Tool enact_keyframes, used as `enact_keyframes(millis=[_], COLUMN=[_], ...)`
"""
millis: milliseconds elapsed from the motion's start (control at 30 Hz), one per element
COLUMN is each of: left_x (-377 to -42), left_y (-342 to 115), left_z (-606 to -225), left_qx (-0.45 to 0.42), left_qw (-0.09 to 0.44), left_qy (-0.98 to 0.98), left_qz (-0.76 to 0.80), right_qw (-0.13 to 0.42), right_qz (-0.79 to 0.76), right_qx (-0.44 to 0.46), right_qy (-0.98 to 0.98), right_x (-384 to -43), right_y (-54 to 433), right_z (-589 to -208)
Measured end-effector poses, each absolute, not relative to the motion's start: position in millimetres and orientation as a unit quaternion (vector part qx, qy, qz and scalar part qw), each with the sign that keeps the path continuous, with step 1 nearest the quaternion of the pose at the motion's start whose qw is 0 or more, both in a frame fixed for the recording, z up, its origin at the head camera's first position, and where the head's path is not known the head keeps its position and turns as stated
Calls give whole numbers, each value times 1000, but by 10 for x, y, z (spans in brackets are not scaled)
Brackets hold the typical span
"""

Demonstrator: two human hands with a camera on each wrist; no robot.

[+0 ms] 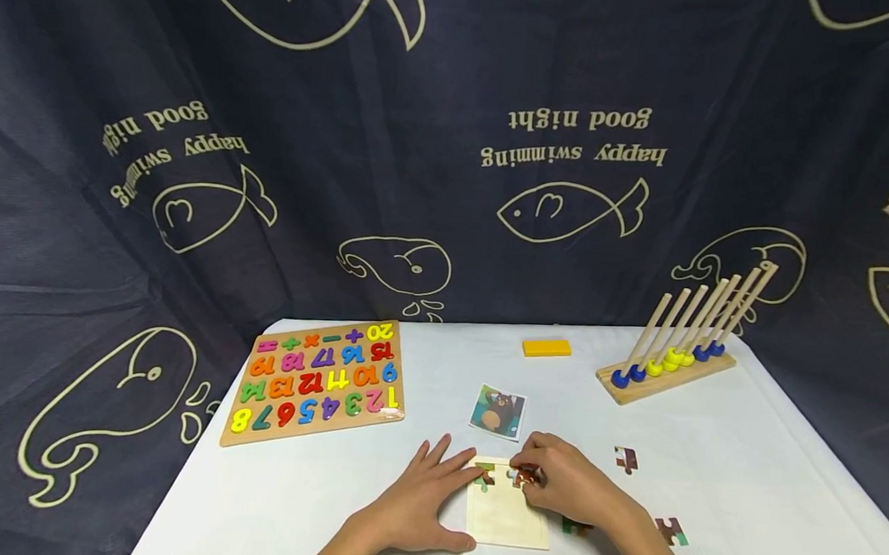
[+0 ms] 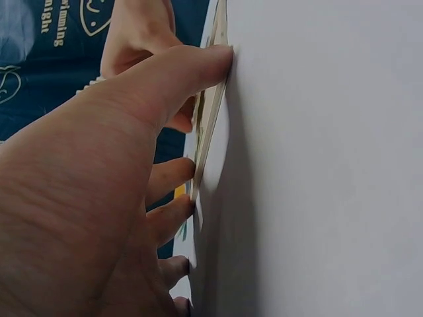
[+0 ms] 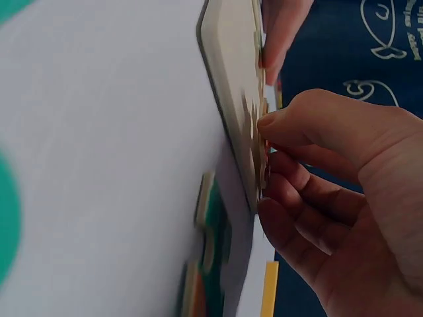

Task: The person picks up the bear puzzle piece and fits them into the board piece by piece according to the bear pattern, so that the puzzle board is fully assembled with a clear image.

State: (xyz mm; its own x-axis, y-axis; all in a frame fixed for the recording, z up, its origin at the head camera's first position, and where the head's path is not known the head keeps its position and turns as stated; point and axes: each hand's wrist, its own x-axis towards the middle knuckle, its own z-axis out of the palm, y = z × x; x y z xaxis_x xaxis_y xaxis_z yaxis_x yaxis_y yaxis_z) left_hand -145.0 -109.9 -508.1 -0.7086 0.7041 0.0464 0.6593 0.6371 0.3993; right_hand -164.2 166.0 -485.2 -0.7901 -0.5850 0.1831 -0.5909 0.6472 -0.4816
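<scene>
A pale wooden puzzle tray [image 1: 508, 520] lies flat on the white table between the hands. One green-and-brown puzzle piece [image 1: 485, 475] sits in its far left corner. With fingers spread, my left hand [image 1: 420, 504] steadies the tray's left side; its index finger reaches that piece and its thumb [image 2: 215, 65] touches the near edge. At the far right corner, my right hand [image 1: 573, 482] pinches a brown-and-light-blue puzzle piece [image 1: 523, 476] close over the tray. In the right wrist view, thumb and fingers partly hide this piece. Just beyond the tray lies a bear picture card [image 1: 497, 412].
Loose puzzle pieces lie to the right, including a brown one [image 1: 626, 460] and a brown-and-green one [image 1: 672, 531]; others are partly under the right forearm. A number board [image 1: 311, 430] stands at left, a yellow block [image 1: 546, 348] at the back, a peg-and-bead counter [image 1: 667, 374] at back right.
</scene>
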Motion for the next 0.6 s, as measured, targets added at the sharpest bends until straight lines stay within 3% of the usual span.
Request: enact_keyframes(millis=[267, 600], left_x=[-1443, -1438], left_y=[-1083, -1081], left_z=[-5081, -5062], left_qx=[383, 384], left_qw=[41, 45], left_qy=[904, 904], left_qz=[186, 184], right_qw=[2, 41], right_qz=[247, 223], right_qx=[337, 348], right_qy=[-908, -910], right_x=[-1673, -1647], right_y=[1547, 1489], right_z=[-4854, -4836])
